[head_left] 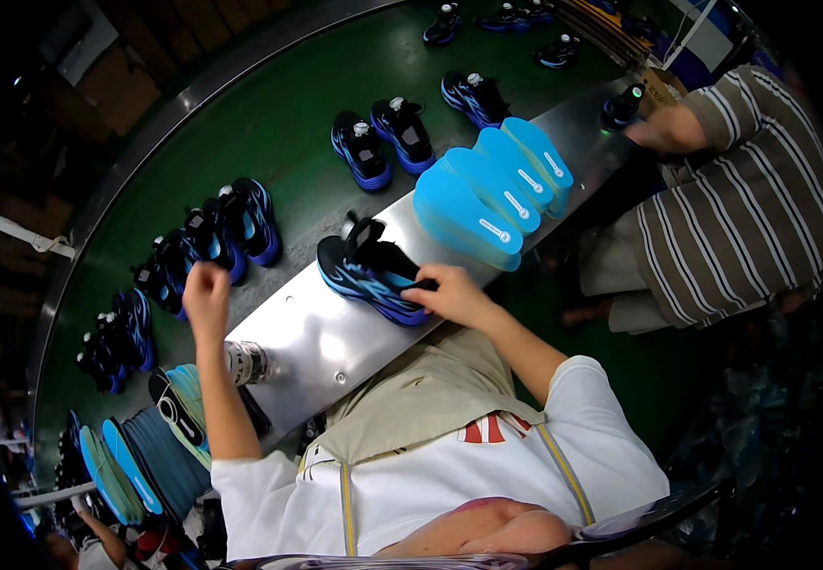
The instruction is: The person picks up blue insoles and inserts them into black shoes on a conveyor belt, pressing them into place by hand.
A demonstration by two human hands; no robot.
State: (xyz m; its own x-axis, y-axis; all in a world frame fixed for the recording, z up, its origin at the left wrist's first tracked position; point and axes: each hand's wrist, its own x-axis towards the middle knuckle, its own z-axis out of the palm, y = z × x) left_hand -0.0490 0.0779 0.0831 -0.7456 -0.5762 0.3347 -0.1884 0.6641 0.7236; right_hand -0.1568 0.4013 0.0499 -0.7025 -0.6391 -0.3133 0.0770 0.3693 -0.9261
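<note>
A black sneaker (369,275) with blue and purple markings lies on the metal ledge in front of me, its toe pointing left. At its heel, my right hand (451,294) is closed, the fingers pinching the collar edge. The shoe's tongue stands up from the opening. My left hand (207,293) is raised to the left, fingers curled closed, in front of a row of similar sneakers (250,223). Whatever it may hold is too small or hidden to make out. Right of the sneaker, several bright blue insoles (459,204) are spread in overlapping stacks.
Sneakers (402,133) stand on the green conveyor (307,123) beyond the ledge (302,356). A clear container (246,362) sits by my left forearm. More insole stacks (160,456) are at lower left. A co-worker in a striped shirt (730,228) works at the right, beside a dark bottle (623,104).
</note>
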